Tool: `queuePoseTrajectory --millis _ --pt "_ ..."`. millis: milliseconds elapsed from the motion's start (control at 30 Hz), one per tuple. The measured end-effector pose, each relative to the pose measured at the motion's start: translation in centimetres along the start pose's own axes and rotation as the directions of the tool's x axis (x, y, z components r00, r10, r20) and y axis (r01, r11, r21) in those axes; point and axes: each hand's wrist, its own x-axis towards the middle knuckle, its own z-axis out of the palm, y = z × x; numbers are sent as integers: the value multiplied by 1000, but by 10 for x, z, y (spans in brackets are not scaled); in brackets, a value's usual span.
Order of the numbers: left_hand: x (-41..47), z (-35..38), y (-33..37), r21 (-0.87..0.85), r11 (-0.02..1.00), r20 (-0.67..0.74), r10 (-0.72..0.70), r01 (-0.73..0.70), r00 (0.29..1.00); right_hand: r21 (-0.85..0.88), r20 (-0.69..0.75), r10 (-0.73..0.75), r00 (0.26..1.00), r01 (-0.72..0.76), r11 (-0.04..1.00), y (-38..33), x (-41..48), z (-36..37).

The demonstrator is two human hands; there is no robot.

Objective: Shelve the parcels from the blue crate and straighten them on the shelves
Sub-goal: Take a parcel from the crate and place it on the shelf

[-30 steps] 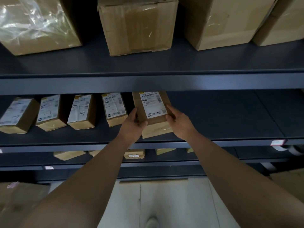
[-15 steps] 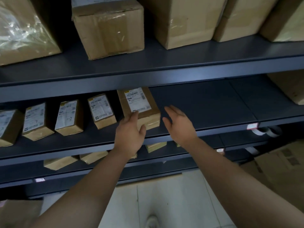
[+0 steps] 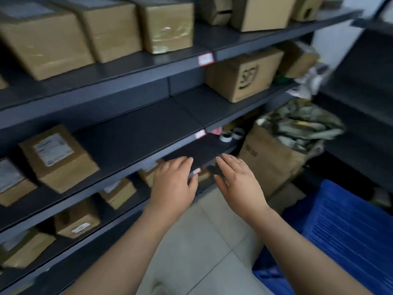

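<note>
A small brown parcel [image 3: 58, 157] with a white label stands on the dark middle shelf [image 3: 136, 135] at the left, beside another labelled parcel [image 3: 12, 182] cut off by the frame edge. Both my hands hover in front of the shelf's edge, empty, with fingers straight. My left hand [image 3: 173, 184] and my right hand [image 3: 237, 182] are apart from the parcel and lie to its right. The blue crate [image 3: 344, 235] sits on the floor at the lower right; its contents are hidden.
Large cardboard boxes [image 3: 102, 28] fill the top shelf. A printed carton [image 3: 242, 74] stands further right on the middle shelf. Small parcels [image 3: 118, 192] line the lower shelves. Tape rolls [image 3: 230, 135] and an open carton of dark bags [image 3: 276, 158] lie beyond. Pale floor tiles [image 3: 197, 241] lie below.
Both hands have let go of the labelled parcel, which stays on the middle shelf, and have drawn back. The view has swung right, bringing the blue crate into sight.
</note>
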Motion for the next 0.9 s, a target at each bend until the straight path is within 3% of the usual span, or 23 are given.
queuePoseTrajectory --millis 167,400,633,900 --pt "-6 45 133 -69 981 51 186 -182 981 -68 -31 224 974 -226 972 102 -93 -64" --pt "-26 114 302 -176 903 168 420 -392 892 -150 -75 490 869 -495 856 211 -224 -136" --pt "-30 177 429 -278 791 299 611 -545 733 -144 -93 758 645 -762 631 299 -324 -177" --pt "-11 247 553 -374 713 440 700 -594 563 -61 -134 907 399 -917 394 395 -390 -203"
